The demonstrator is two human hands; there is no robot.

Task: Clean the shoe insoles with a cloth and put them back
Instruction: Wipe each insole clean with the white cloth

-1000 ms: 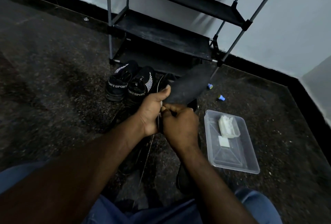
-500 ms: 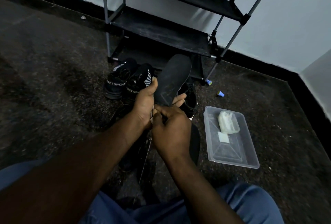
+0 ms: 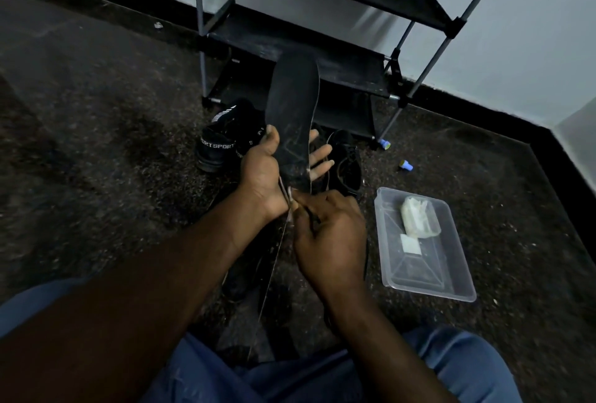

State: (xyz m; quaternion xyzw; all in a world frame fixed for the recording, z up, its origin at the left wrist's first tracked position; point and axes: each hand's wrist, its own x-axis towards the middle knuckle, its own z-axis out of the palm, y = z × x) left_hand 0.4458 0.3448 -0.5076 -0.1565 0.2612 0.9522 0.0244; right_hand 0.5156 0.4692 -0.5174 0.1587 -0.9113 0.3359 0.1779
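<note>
Insole (image 3: pixel 292 119) more upright than before

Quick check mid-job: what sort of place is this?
Probably a shoe-storage corner of a home: a black metal-framed shoe rack stands against the pale wall, black sport shoes lie on the dark speckled floor in front of it, and a clear plastic tray sits nearby.

Insole (image 3: pixel 292 119): matt black, with pale scuff marks toward the heel. Shoe rack (image 3: pixel 354 64): grey metal tubes, matt black fabric shelves, dusty. Tray (image 3: pixel 429 277): clear glossy plastic. Floor (image 3: pixel 96 112): dark speckled stone, faint sheen.
</note>
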